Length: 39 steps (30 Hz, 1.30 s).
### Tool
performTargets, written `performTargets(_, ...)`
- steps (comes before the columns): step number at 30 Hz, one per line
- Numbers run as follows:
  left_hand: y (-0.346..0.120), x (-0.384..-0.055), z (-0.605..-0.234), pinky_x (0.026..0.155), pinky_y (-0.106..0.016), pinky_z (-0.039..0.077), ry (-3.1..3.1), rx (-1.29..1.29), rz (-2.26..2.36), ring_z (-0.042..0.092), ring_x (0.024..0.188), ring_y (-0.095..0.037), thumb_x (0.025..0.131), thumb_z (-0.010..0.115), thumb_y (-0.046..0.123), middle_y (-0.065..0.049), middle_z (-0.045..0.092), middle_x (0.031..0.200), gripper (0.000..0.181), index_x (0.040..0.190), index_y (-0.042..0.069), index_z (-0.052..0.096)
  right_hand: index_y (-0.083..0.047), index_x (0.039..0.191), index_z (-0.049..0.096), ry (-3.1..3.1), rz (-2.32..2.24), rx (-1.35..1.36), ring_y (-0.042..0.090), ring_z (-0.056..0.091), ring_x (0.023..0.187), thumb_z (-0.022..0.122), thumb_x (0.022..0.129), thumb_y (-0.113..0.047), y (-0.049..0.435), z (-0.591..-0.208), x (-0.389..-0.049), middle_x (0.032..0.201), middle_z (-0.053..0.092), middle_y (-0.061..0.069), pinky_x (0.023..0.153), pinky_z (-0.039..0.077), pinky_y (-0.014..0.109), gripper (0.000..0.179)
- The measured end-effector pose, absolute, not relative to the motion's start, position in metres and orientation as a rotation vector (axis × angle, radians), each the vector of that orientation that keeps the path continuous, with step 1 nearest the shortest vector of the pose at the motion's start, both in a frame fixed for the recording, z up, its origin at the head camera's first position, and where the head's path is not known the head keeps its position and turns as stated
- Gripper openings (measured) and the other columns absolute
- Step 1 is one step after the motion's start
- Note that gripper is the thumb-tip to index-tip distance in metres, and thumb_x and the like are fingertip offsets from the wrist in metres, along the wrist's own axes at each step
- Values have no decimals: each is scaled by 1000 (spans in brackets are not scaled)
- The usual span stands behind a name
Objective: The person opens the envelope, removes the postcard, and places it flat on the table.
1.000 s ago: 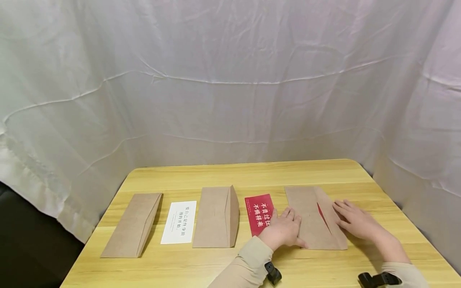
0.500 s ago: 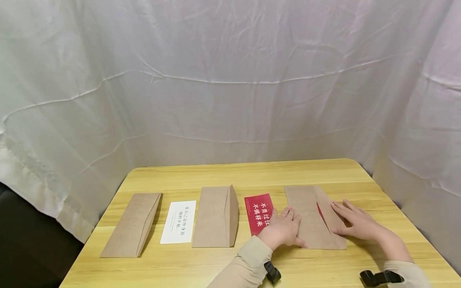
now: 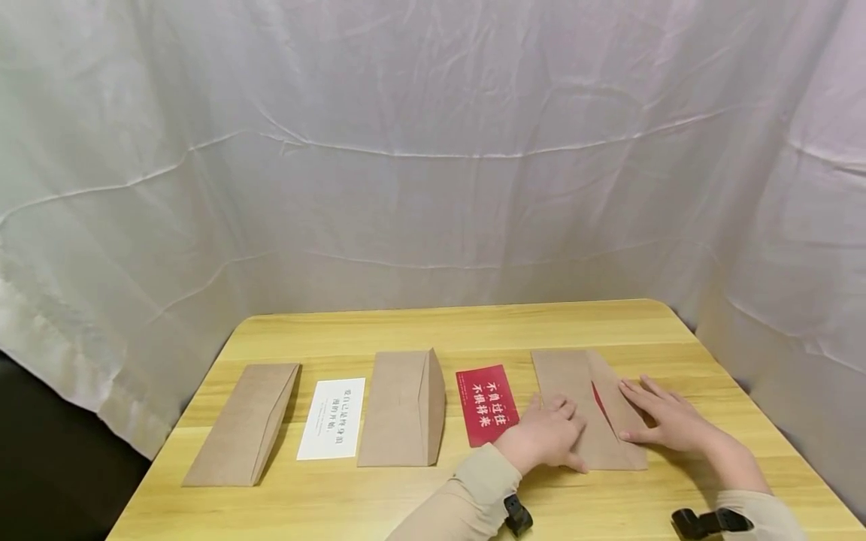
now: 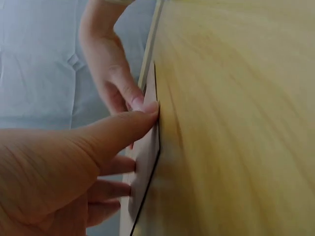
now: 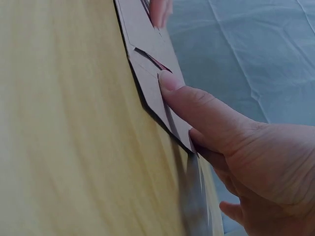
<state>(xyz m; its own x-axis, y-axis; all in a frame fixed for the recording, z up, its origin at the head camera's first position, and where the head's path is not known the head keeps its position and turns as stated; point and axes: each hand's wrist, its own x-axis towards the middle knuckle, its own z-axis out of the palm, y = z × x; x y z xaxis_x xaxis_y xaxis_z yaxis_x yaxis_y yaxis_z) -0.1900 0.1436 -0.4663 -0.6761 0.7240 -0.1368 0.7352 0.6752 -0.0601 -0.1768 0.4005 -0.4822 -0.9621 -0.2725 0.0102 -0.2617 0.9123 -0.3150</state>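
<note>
A brown paper envelope (image 3: 578, 443) lies at the right of the wooden table, its flap (image 3: 612, 398) toward the right. Something red (image 3: 598, 400) shows through the slit beside the flap. On the envelope's left side rests my left hand (image 3: 546, 432), fingers spread; its thumb (image 4: 140, 120) touches the near edge in the left wrist view. My right hand (image 3: 666, 417) touches the flap, with the thumb (image 5: 189, 101) on top of it close to the slit. How the other right fingers lie under or along the edge is partly hidden.
A red card with white writing (image 3: 485, 409) lies just left of my left hand. Farther left are a second brown envelope (image 3: 392, 413), a white printed card (image 3: 331, 421) and a third envelope (image 3: 237, 428). A pale curtain (image 3: 433, 150) surrounds the table.
My left hand has shifted right, off the red card and farther onto the envelope. The right hand has moved slightly left, bringing its thumb onto the flap near the slit.
</note>
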Motion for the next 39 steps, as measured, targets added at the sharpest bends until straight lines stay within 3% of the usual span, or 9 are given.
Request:
performTargets(10, 173, -187, -462, 120, -37, 27, 2654, 1368, -269, 21, 147, 0, 86, 54, 68, 22, 29, 156, 68, 147, 44, 35, 3, 142, 46, 3072, -454, -487, 56, 35, 133, 76, 77, -51, 399, -480, -177, 147, 42, 29, 102, 30, 71, 90)
performTargets(27, 185, -194, -462, 120, -36, 28, 2623, 1387, -216, 20, 146, 5, 88, 58, 62, 30, 35, 150, 60, 143, 48, 38, 5, 143, 42, 3019, -497, -501, 54, 35, 134, 75, 78, -50, 402, -481, -179, 148, 39, 31, 103, 28, 71, 91)
performTargets(32, 185, -198, -462, 119, -37, 30, 2640, 1416, -187, 30, 142, 4, 87, 60, 61, 27, 42, 146, 53, 137, 47, 49, 6, 143, 43, 3019, -508, -516, 55, 35, 133, 75, 78, -48, 402, -481, -179, 148, 40, 30, 103, 29, 70, 91)
performTargets(39, 190, -209, -458, 116, -37, 34, 2640, 1505, -150, 46, 127, -1, 82, 65, 64, 22, 52, 121, 39, 115, 45, 62, 6, 143, 43, 3023, -531, -526, 56, 35, 133, 76, 78, -46, 403, -480, -179, 147, 41, 30, 102, 29, 71, 90)
